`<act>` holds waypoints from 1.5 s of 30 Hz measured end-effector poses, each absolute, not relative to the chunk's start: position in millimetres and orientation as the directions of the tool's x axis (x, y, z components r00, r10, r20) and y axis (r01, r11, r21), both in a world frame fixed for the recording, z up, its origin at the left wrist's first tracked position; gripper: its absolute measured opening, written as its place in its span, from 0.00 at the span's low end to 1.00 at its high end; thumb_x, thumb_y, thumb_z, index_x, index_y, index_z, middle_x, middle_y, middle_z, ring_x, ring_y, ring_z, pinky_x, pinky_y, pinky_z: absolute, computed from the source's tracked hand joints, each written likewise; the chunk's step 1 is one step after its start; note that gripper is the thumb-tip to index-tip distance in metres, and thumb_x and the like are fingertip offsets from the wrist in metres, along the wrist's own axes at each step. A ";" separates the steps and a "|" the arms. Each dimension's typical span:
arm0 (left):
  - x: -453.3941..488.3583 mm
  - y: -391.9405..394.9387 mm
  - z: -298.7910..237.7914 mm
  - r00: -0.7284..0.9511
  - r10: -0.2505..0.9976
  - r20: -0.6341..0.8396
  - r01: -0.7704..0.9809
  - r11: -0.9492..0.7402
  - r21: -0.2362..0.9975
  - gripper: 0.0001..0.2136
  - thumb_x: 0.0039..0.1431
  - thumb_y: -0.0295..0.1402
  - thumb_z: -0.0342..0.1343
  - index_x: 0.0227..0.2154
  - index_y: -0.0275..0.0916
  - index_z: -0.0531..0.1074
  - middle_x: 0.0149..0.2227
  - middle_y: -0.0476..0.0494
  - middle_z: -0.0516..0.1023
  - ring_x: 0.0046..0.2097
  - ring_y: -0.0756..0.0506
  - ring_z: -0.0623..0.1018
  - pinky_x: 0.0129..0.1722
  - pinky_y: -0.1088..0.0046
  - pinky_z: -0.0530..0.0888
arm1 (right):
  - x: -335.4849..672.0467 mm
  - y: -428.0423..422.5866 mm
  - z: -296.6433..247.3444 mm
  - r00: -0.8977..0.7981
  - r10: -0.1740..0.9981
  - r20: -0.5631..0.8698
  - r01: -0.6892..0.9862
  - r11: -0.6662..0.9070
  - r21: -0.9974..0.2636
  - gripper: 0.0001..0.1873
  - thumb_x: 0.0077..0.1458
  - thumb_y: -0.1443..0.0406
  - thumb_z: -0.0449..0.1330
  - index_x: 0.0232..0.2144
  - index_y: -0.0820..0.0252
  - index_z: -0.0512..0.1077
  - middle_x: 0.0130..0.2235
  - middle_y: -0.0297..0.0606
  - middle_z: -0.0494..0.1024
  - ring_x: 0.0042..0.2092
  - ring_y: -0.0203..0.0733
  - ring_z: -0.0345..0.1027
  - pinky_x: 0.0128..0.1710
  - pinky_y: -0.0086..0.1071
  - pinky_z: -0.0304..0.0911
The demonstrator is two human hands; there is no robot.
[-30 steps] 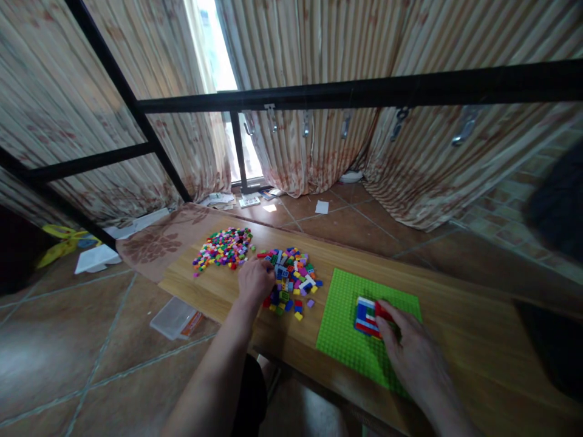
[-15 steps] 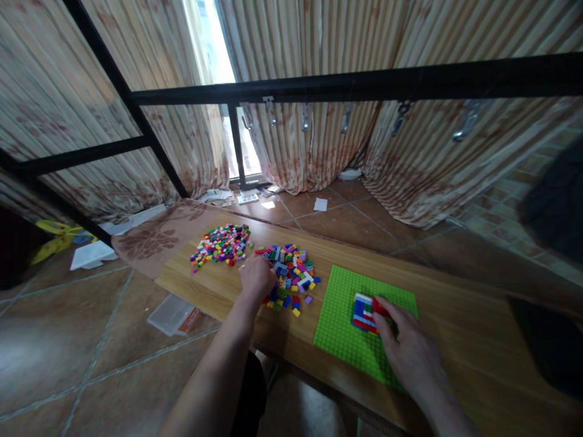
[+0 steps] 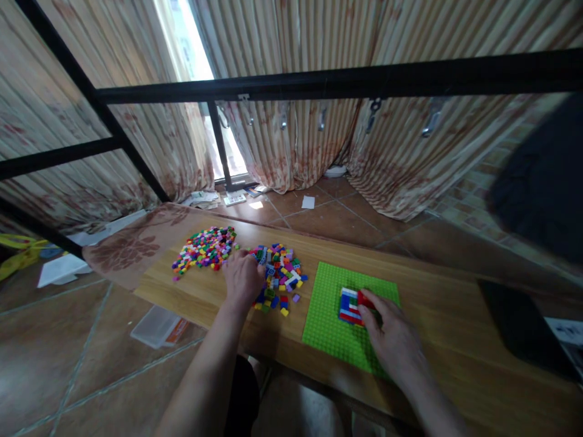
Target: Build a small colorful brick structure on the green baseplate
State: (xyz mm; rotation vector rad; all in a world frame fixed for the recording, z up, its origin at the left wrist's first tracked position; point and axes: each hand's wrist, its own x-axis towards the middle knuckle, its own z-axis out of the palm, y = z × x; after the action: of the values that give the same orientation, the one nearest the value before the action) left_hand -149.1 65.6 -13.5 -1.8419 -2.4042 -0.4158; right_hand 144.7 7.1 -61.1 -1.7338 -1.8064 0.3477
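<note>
On the green studded baseplate (image 3: 319,315) sits a small block of stacked toy bricks (image 3: 350,305) in blue, white, red and green. My right hand (image 3: 395,328) pinches a red toy brick (image 3: 363,299) at the right side of this stack, thumb nearest me. Part of the stack is hidden behind the fingers. My left hand (image 3: 243,276) is at the left edge of a mixed pile of larger toy bricks (image 3: 286,276). Its fingers are curled down and closed, the tips hidden, so what they hold cannot be made out.
A second pile of smaller colourful bricks (image 3: 207,246) lies farther left on the wooden table (image 3: 437,315). A dark flat object (image 3: 514,325) rests at the right end. On the floor is a clear plastic box (image 3: 155,328). A black metal rail (image 3: 291,86) crosses before the curtains.
The view has turned slightly to the right, so everything sits farther left. My left hand's fingers have shifted a little at the pile's edge. My right hand stays at the stack.
</note>
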 end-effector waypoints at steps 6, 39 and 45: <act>-132.6 64.7 -1.5 -0.333 0.889 0.314 0.809 0.098 0.580 0.10 0.57 0.36 0.51 0.31 0.37 0.74 0.36 0.43 0.77 0.35 0.45 0.75 0.36 0.72 0.70 | 148.8 7.2 -45.8 0.196 0.949 0.248 0.709 0.038 -0.705 0.25 0.62 0.53 0.46 0.50 0.60 0.72 0.52 0.47 0.75 0.52 0.48 0.69 0.54 0.44 0.63; -24.2 47.9 -41.4 0.074 0.993 0.097 0.557 -0.121 0.822 0.09 0.58 0.29 0.51 0.38 0.36 0.75 0.37 0.43 0.77 0.35 0.47 0.74 0.38 0.70 0.69 | 143.7 16.8 -48.8 -0.150 0.950 0.273 0.822 0.274 -0.500 0.26 0.56 0.60 0.57 0.56 0.62 0.66 0.61 0.50 0.62 0.62 0.54 0.54 0.60 0.51 0.54; -16.7 48.1 -41.5 0.109 0.986 0.128 0.605 -0.168 0.779 0.11 0.58 0.30 0.55 0.43 0.36 0.75 0.44 0.39 0.76 0.47 0.43 0.74 0.50 0.65 0.70 | 146.0 19.2 -41.9 -0.201 0.960 0.193 0.849 0.269 -0.454 0.26 0.57 0.62 0.55 0.57 0.66 0.66 0.62 0.51 0.60 0.62 0.53 0.52 0.62 0.49 0.51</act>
State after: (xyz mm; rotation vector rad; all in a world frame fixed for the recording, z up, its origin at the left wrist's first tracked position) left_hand -16.7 48.1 -41.5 -2.6706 -2.2452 -1.2944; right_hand 146.0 19.2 -41.9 -1.6337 -2.1122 0.3446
